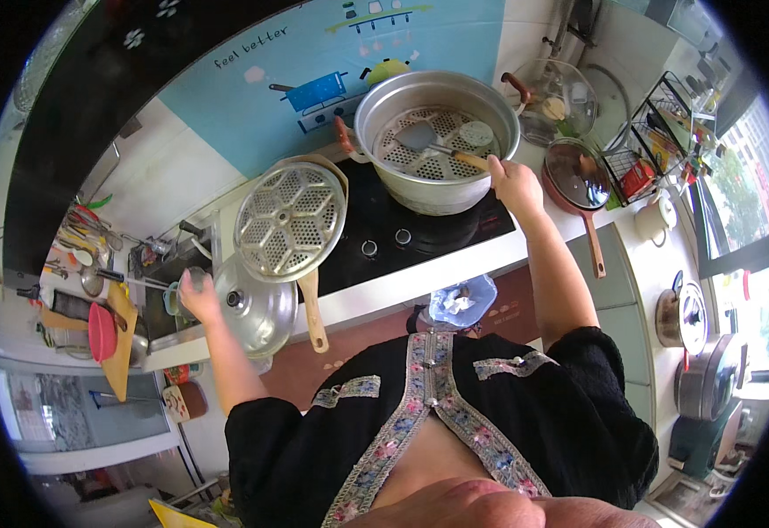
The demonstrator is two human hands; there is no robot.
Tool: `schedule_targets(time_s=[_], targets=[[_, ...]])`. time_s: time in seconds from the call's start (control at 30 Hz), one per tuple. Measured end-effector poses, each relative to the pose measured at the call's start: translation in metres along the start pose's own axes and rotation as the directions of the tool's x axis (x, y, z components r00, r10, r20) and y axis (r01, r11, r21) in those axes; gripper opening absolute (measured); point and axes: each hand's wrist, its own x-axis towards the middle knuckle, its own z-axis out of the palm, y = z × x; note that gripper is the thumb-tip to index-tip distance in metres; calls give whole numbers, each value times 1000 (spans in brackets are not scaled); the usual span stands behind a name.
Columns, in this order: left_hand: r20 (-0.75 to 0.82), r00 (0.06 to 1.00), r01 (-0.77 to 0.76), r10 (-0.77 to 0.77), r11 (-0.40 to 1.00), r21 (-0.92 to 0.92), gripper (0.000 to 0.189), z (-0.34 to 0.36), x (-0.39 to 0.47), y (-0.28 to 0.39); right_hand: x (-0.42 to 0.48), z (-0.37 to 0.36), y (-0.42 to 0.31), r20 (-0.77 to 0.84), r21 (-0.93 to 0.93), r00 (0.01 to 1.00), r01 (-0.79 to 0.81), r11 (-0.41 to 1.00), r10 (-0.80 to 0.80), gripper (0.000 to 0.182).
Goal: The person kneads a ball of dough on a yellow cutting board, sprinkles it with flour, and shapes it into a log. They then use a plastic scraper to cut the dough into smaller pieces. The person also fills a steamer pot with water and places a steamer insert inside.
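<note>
My right hand (515, 185) grips the wooden handle of a spatula (417, 136), whose grey blade is inside a large aluminium steamer pot (427, 191). In the pot, beside the blade, a pale round item (476, 134) rests on a perforated metal steamer plate (401, 155). At the left, my left hand (201, 297) holds a small clear cup (194, 280) near the sink. Between the hands, another perforated steamer plate (292, 221) lies over a pan with a wooden handle (313, 310). A domed metal lid (262, 310) sits partly under that plate.
The big pot stands on a black glass cooktop (384, 224). A lidded red pan (576, 175) and a wire rack (655, 125) are at the right. The sink (160, 317), a pink basin (102, 332) and utensils are at the left. A lined bin (463, 302) stands below the counter.
</note>
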Motion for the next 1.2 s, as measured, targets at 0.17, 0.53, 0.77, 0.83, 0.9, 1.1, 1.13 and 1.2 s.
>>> schedule_targets(time_s=[0.17,0.53,0.77,0.83,0.9,1.1,1.13,1.2], targets=[[-97,982,-179,163,964,-197,48,-32,-4,202,31,-12,58,27,488,1000,-7,873,-7,57],[415,567,-450,712,689,-568,20,99,-50,522,-20,-118,153,-35,902,964,-84,423,264,43],[870,177,-765,461,620,-173,37,269,-60,556,-69,-150,220,-153,887,898,-60,459,412,41],[920,218,-745,326,665,-59,43,301,-59,554,-82,-149,237,-179,857,874,-87,508,451,43],[935,243,-735,257,678,5,47,320,-63,559,-99,-150,243,-213,837,848,-97,538,485,44],[864,496,-411,84,899,149,46,381,-47,515,-137,-146,255,-269,835,777,-107,540,570,45],[899,438,-359,-17,913,192,49,388,-43,510,-140,-148,247,-293,827,751,-112,552,592,45],[902,402,-225,-158,938,265,55,401,-27,473,-143,-144,242,-275,843,758,-106,527,592,48]])
